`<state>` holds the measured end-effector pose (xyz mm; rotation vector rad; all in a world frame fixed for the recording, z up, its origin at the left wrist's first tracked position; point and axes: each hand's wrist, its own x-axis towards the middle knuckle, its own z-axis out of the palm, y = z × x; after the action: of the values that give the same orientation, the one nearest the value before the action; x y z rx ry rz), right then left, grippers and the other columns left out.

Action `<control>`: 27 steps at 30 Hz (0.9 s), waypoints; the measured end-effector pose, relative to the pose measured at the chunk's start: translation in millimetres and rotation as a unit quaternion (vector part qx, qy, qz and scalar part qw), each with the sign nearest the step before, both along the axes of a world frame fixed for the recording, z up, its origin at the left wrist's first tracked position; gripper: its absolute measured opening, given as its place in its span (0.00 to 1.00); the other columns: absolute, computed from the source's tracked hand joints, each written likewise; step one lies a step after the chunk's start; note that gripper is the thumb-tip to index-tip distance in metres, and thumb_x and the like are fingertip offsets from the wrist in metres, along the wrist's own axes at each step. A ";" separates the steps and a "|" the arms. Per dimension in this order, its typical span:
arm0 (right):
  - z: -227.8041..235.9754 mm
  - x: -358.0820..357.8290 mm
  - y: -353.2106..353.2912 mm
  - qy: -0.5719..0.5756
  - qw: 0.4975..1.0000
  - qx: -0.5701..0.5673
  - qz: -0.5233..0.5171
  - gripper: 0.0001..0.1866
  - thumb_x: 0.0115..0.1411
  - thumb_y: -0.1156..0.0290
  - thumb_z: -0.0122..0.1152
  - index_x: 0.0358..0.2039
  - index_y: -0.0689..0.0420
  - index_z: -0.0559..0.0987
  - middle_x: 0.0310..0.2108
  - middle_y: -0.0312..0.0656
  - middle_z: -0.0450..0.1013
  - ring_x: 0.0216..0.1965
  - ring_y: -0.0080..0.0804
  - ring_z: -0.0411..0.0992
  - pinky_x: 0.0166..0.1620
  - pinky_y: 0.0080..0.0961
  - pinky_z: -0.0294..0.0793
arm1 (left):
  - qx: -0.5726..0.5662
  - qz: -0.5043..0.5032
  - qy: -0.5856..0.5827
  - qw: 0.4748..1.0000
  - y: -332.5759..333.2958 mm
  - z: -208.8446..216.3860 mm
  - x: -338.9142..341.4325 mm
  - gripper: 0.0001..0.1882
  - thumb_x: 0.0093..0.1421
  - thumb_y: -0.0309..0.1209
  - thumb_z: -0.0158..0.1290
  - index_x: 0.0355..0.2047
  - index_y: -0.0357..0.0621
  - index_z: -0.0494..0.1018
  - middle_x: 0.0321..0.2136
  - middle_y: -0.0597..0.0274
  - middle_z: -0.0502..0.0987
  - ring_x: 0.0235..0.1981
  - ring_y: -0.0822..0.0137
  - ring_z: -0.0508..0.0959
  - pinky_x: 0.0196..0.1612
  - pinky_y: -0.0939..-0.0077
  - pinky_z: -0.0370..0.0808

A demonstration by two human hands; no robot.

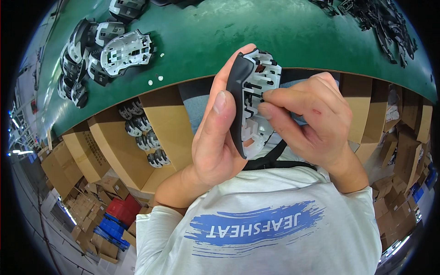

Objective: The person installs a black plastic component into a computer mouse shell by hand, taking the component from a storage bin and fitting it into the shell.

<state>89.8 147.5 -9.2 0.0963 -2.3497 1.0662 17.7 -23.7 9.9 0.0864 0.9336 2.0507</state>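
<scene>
My left hand (211,142) grips a curved plastic shell (239,80), black outside and white inside, held on edge above the lap. Its thumb presses the black outer side, and the other fingers go behind the shell. On the shell's open side, several black pins and ribs stand among white walls. My right hand (318,117) reaches in from the right with thumb and index finger pinched at the tip of a small black plastic piece (254,95). Whether that piece is fixed in the shell or loose cannot be made out.
Similar shells (127,52) lie piled on the green table (201,41) at the left, with small white bits (160,78) beside them. Black plastic parts (382,27) are heaped far right. A cardboard box (167,123) at the left holds rows of shells; more cartons (355,107) stand right.
</scene>
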 end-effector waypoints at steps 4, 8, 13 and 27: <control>6.7 -3.9 -0.3 -0.020 1.000 -0.014 0.005 0.12 0.48 0.79 0.79 0.33 0.55 0.85 0.27 0.33 0.79 0.24 0.29 0.72 0.33 0.29 0.65 | -0.014 -0.030 0.013 0.999 1.8 0.6 -1.9 0.38 0.79 0.48 0.38 0.79 0.39 0.44 0.67 0.55 0.67 0.66 0.66 0.70 0.67 0.71 0.67; 13.1 -7.3 4.8 -0.082 0.996 -0.015 0.031 0.12 0.48 0.79 0.78 0.33 0.54 0.85 0.25 0.32 0.77 0.23 0.29 0.70 0.33 0.30 0.63 | -0.025 -0.023 -0.001 0.999 4.4 -2.4 -2.5 0.37 0.78 0.47 0.38 0.78 0.39 0.45 0.68 0.53 0.66 0.66 0.66 0.69 0.67 0.71 0.66; 13.2 -7.7 3.7 -0.095 0.994 0.022 0.045 0.12 0.49 0.78 0.78 0.34 0.54 0.85 0.24 0.32 0.75 0.23 0.29 0.69 0.32 0.30 0.62 | -0.039 -0.036 0.008 0.999 -0.9 -9.8 -5.8 0.37 0.77 0.48 0.39 0.77 0.38 0.48 0.69 0.50 0.66 0.67 0.64 0.70 0.69 0.69 0.67; 14.8 -1.3 -1.7 -0.138 0.971 0.182 0.071 0.28 0.63 0.58 0.69 0.61 0.56 0.83 0.24 0.30 0.64 0.25 0.31 0.61 0.39 0.32 0.62 | 0.026 0.023 -0.075 0.997 -8.6 -14.5 -11.4 0.35 0.78 0.48 0.38 0.77 0.41 0.50 0.67 0.50 0.68 0.66 0.59 0.72 0.70 0.61 0.70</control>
<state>88.5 145.8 5.6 0.2709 -2.8080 0.7371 6.3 -32.3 -4.6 -0.0607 0.7956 2.0935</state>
